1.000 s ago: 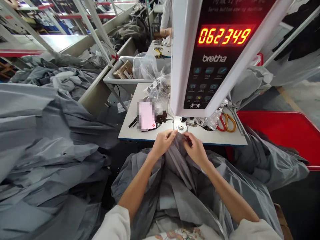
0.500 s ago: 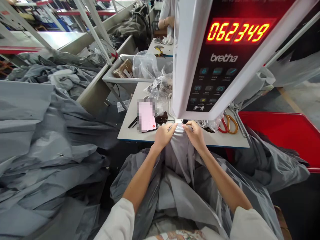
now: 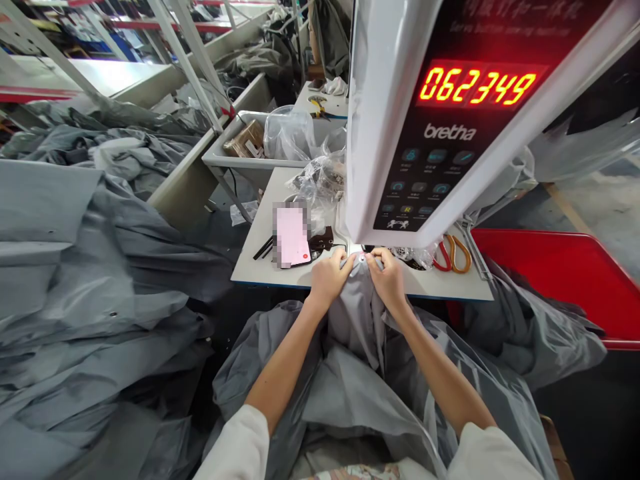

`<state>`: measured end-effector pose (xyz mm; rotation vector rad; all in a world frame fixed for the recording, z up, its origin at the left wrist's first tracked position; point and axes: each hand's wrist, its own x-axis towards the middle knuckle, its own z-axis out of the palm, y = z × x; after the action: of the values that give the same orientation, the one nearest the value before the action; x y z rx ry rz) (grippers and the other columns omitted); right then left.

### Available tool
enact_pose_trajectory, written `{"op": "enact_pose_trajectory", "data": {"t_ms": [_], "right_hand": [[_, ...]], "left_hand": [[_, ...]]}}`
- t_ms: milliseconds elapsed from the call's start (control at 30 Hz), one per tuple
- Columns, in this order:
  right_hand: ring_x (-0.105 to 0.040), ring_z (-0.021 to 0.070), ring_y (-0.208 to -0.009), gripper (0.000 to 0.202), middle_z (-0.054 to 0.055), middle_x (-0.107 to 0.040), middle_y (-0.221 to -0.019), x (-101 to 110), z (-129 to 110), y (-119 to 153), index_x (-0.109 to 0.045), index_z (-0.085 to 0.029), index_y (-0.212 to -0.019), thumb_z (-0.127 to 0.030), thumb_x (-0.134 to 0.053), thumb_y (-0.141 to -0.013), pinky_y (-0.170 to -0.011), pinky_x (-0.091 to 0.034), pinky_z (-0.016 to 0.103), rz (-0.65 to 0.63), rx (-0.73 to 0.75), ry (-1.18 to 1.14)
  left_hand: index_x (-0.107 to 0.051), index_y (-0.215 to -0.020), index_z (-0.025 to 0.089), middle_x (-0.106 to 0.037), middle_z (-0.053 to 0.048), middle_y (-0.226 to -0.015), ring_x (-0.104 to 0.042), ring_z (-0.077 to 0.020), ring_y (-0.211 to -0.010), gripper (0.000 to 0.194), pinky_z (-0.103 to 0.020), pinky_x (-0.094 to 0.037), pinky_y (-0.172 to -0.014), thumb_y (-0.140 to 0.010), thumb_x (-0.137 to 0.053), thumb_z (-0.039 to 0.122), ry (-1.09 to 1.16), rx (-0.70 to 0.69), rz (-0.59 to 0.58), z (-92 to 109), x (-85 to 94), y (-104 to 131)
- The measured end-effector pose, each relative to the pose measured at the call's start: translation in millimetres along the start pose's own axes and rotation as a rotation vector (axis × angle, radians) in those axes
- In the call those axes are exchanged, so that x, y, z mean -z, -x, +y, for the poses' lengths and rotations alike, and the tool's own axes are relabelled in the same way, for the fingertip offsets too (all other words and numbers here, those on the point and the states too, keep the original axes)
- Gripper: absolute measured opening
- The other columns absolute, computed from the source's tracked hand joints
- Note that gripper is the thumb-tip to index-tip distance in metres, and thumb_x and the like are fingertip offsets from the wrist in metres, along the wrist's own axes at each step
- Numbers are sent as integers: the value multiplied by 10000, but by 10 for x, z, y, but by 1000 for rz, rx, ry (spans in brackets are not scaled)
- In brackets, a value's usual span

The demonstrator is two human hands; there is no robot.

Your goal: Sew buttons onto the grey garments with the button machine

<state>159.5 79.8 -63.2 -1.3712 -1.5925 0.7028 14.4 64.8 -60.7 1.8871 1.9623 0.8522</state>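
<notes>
Both my hands grip a piece of grey fabric [image 3: 353,310] at the table's front edge, below the head of a button machine [image 3: 425,133]. My left hand [image 3: 327,277] pinches the cloth from the left. From the right, my right hand [image 3: 387,273] pinches it too, thumbs a short way apart. A small round metal snap or eyelet [image 3: 362,258] shows on the cloth between them. The rest of the fabric hangs down over my lap in loose folds. The machine's working parts are hidden behind its housing, whose red display reads 062349.
On the white table [image 3: 260,260] lie a phone [image 3: 293,237], a clear plastic bag [image 3: 323,180] and orange- and red-handled scissors [image 3: 457,255]. Grey fabric piles [image 3: 100,300] fill the left. A red tray [image 3: 545,273] stands at the right, a grey bin [image 3: 280,162] behind.
My hands have drawn slightly back toward me with the fabric, and its edge has bent so the round metal piece shows. The display number is the same. A person at the back has left view.
</notes>
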Motion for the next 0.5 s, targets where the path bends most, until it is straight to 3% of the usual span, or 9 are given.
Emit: {"op": "enact_pose_trajectory", "data": {"t_ms": [133, 200, 267, 433, 500], "right_hand": [[-559, 183, -687, 263, 17, -626, -739, 14, 40, -10, -595, -209, -871, -447, -484, -874, -689, -415, 299, -4, -44, 54], [-544, 172, -654, 254, 7, -611, -716, 36, 71, -32, -595, -208, -865, -444, -500, -864, -658, -411, 292, -18, -78, 76], [-550, 172, -675, 232, 13, -613, -745, 80, 77, -38, -594, -204, -855, -424, -522, -853, -659, -416, 291, -19, -71, 113], [-561, 173, -764, 173, 59, -618, -903, 382, -17, 55, -600, -197, -939, -294, -462, -901, -726, -449, 303, 10, 194, 188], [-553, 172, -765, 186, 66, -612, -902, 607, 11, 65, -600, -192, -966, -284, -444, -921, -724, -454, 301, 101, 288, 209]], "left_hand": [[-607, -1099, 175, -610, -99, -1045, -535, -224, -1003, 238, -315, -389, -874, -932, -493, 300, 7, -234, 135, -8, -21, -32], [-633, -1087, 199, -591, -87, -1118, -508, -215, -1064, 233, -323, -383, -932, -931, -460, 211, 44, -338, 89, -18, -39, -54], [-653, -1038, 211, -600, -63, -1096, -512, -195, -1051, 256, -316, -393, -933, -925, -430, 156, 97, -352, 32, -26, -56, -64], [-655, -1018, 191, -599, -61, -1087, -515, -180, -1050, 268, -316, -384, -961, -943, -399, 168, 220, -332, 42, -46, -63, -35], [-649, -1041, 190, -590, -63, -1103, -510, -184, -1072, 236, -322, -372, -980, -943, -436, 213, 246, -356, 28, -53, -57, -18]]}}
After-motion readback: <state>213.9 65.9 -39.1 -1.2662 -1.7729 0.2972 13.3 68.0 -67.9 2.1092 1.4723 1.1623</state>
